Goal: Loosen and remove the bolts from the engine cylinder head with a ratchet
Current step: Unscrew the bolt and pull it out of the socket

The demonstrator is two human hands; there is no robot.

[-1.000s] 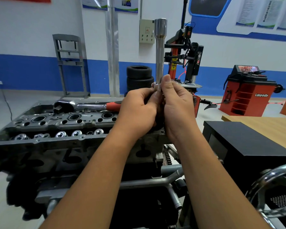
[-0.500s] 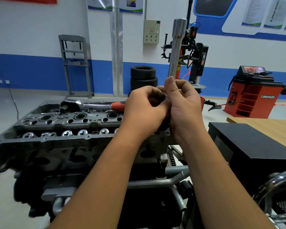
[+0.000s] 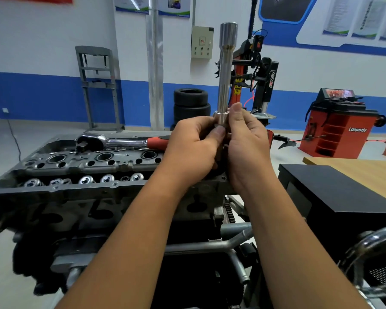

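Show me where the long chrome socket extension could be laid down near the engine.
Free: the flat black box top right of the hands, and the bare wooden table behind it. Crowded: the grey cylinder head, pitted with bores and valve springs, its far edge taken by the red-handled ratchet. Both the left hand and right hand grip the extension.

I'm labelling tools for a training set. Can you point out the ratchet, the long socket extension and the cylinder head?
ratchet (image 3: 120, 142): head view, on its chrome shaft.
long socket extension (image 3: 224, 85): head view, mid-shaft above both hands.
cylinder head (image 3: 87, 166): head view, on its top face.
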